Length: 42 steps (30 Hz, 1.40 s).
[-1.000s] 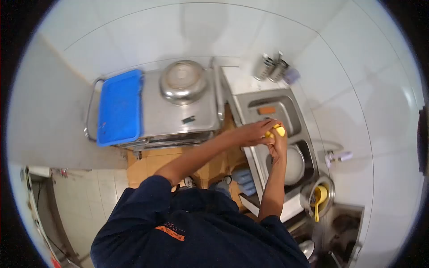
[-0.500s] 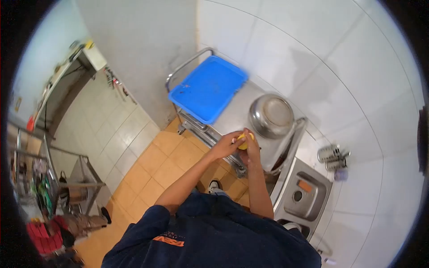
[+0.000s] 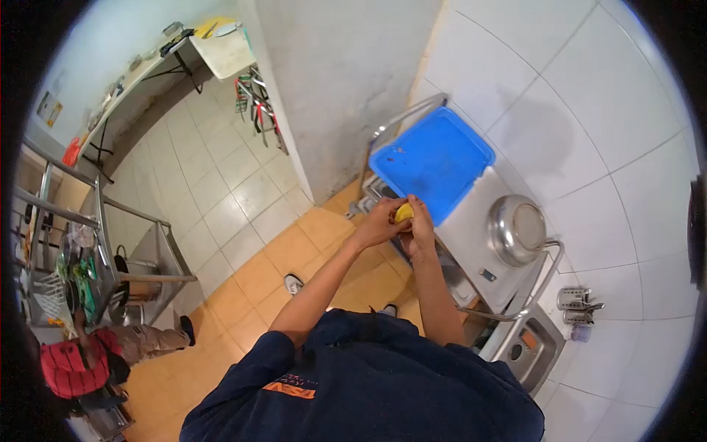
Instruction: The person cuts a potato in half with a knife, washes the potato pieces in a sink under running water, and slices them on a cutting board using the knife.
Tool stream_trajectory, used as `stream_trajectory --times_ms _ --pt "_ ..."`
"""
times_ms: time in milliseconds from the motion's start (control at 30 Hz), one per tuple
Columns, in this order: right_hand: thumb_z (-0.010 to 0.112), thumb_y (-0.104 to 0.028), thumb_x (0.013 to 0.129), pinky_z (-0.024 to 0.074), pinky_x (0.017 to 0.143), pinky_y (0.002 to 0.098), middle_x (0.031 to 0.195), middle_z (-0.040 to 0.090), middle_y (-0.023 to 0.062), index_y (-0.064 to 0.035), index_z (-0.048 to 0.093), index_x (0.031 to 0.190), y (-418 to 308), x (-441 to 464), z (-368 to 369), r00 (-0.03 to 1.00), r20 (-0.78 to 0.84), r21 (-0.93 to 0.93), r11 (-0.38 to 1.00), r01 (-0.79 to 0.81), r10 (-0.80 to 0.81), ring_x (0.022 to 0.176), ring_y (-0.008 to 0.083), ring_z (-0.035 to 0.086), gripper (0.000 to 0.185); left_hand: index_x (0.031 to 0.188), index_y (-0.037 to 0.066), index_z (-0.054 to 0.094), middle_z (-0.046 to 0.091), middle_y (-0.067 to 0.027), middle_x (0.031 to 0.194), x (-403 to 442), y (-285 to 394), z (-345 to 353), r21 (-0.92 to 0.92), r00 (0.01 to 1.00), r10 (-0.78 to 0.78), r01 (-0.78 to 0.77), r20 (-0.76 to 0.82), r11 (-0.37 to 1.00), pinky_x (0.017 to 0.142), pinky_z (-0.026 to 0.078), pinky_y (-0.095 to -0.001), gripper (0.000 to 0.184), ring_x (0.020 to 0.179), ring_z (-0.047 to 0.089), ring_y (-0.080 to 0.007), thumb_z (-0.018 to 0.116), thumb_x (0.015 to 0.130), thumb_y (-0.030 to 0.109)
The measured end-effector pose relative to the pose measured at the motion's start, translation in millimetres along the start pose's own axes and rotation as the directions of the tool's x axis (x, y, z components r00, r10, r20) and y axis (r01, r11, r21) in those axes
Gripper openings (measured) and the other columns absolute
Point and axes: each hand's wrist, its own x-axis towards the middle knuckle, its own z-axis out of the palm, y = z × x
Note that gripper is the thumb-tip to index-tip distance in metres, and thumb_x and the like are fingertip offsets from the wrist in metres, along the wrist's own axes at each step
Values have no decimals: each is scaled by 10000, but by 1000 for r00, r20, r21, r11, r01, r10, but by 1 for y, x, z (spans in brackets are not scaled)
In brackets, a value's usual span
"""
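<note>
No legible txt; orange shirt logo (image 3: 289, 390) ltrs unclear.

A small object (image 3: 403, 214) sits between the left grip (image 3: 379, 225) and the right grip (image 3: 422, 232), in front of a tray (image 3: 442, 162). The tray lies on the left of a trolley (image 3: 465, 221), an upturned bowl (image 3: 509, 221) on its right, with a little item (image 3: 487, 275) before the bowl. Right of the trolley is a sink (image 3: 546, 350), a sponge (image 3: 529, 339) inside; utensil holders (image 3: 574, 300) stand beyond it. Far left is a rack (image 3: 140, 278), a person (image 3: 77, 362) near it, and a desk (image 3: 224, 55) behind.
</note>
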Motion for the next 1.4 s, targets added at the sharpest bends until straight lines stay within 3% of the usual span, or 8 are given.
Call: stream_trajectory --times_ms 167,367,567,800,900,1067,1200,1400 --pt "576 -342 939 530 714 339 928 613 15 -151 553 1063 59 28 95 991 41 128 983 -132 128 861 175 618 230 1217 79 588 619 -153 1076 -12 -26 -122 9 992 -85 85 94 996 824 479 -358 470 999 538 -290 733 797 233" --pt "558 -433 918 516 775 370 992 633 26 -153 593 1055 117 59 213 970 16 176 955 -240 241 909 196 613 313 1181 60 599 608 -187 1039 -20 -84 -242 123 997 28 -35 65 992 920 422 -409 499 1026 504 -344 757 759 274" --pt "518 -467 907 518 796 379 980 645 41 -126 616 1029 164 139 302 932 87 115 926 -361 353 900 215 622 376 1062 37 548 579 -146 1029 -11 -140 -337 -286 983 -80 29 -168 958 866 457 -369 417 975 524 -285 774 726 140" --pt "438 -472 937 527 760 410 927 646 80 -132 605 1056 212 265 433 848 225 269 806 -528 480 845 227 629 397 1056 34 544 627 -88 965 37 -199 -478 -318 919 -106 -23 -381 948 791 502 -343 374 922 607 -201 761 758 94" --pt "450 -399 959 528 818 410 973 644 79 -102 600 1050 219 321 492 799 364 125 826 -550 478 881 238 631 345 1061 48 556 647 -76 977 73 -224 -550 -414 859 -224 15 -461 910 797 508 -318 332 936 616 -175 748 799 117" --pt "424 -318 991 530 802 370 1057 607 67 -124 556 1132 219 411 614 723 475 120 776 -619 502 947 226 599 274 1077 4 585 648 -88 995 135 -276 -691 -886 744 -595 10 -303 463 799 526 -286 261 902 631 -172 642 912 197" --pt "463 -293 977 511 837 391 1039 614 71 -146 544 1129 229 479 686 697 534 128 769 -626 478 963 246 593 225 1010 52 586 627 -82 928 171 -312 -782 -973 678 -699 -185 -228 138 751 526 -319 190 846 608 -209 630 916 211" --pt "528 -239 923 496 864 419 1020 612 112 -144 512 1141 247 570 783 681 545 104 767 -633 488 951 273 596 238 954 44 535 596 -117 918 213 -381 -904 -962 755 -653 -220 -62 -163 802 537 -394 180 886 597 -265 583 926 214"
